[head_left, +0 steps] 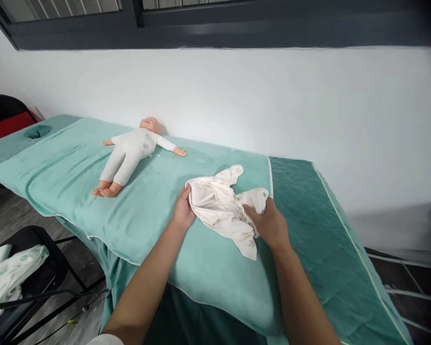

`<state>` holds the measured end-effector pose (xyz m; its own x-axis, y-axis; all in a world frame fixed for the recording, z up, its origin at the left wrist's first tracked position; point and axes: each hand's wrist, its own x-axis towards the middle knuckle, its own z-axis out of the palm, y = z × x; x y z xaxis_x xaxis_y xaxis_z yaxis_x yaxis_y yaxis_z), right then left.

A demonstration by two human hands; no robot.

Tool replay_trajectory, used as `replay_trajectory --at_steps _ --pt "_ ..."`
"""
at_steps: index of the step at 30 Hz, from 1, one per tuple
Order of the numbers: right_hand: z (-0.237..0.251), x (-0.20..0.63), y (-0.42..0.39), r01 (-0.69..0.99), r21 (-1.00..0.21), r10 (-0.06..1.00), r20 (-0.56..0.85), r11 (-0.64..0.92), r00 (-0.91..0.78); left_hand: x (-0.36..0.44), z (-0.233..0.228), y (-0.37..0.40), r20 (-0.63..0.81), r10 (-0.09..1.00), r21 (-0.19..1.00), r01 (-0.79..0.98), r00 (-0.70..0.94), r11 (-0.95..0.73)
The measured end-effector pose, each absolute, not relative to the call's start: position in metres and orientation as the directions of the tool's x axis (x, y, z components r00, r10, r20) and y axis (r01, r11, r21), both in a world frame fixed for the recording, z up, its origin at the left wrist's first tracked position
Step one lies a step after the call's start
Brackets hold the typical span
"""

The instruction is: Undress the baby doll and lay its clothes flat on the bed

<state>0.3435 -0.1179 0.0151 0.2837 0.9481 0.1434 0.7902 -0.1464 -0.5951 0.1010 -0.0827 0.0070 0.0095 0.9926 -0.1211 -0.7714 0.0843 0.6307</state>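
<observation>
A small cream baby garment [215, 199] with a faint print is spread between my two hands over the green bed cover. My left hand [184, 208] grips its left edge, with the thumb on top and the fingers partly hidden beneath. On the other side, my right hand [271, 221] pinches the cloth near a sleeve or leg end. One limb of the garment points away from me, another toward me. A baby doll [132, 148] in a white suit lies on its back further left, arms stretched out and feet bare, apart from both hands.
The massage bed [298, 211] has a green blanket [75, 167] over a darker quilted cover and a face hole at the far left. A white wall [237, 100] runs behind it. A black chair [36, 244] at lower left holds printed white cloth [17, 273]. A cable lies on the floor.
</observation>
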Motion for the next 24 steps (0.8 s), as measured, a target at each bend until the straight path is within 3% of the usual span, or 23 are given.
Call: replay_trajectory --at_steps 7,13,20,24 --pt "0.052 0.384 -0.143 0.746 -0.628 0.892 0.178 -0.223 0.417 0.101 0.009 -0.084 -0.107 0.993 0.637 -0.765 0.038 0.098" --pt "0.022 0.425 -0.143 0.78 -0.47 0.855 0.097 -0.412 0.51 0.101 0.01 -0.086 -0.093 0.995 0.644 -0.761 0.028 0.081" --pt "0.025 0.412 -0.151 0.878 -0.431 0.822 0.411 -0.207 0.395 0.101 0.011 -0.083 -0.126 0.991 0.692 -0.712 0.039 0.116" --pt "0.066 0.38 -0.148 0.887 -0.459 0.836 0.508 0.058 0.208 0.094 0.035 -0.084 -0.136 0.989 0.857 -0.494 0.061 0.148"
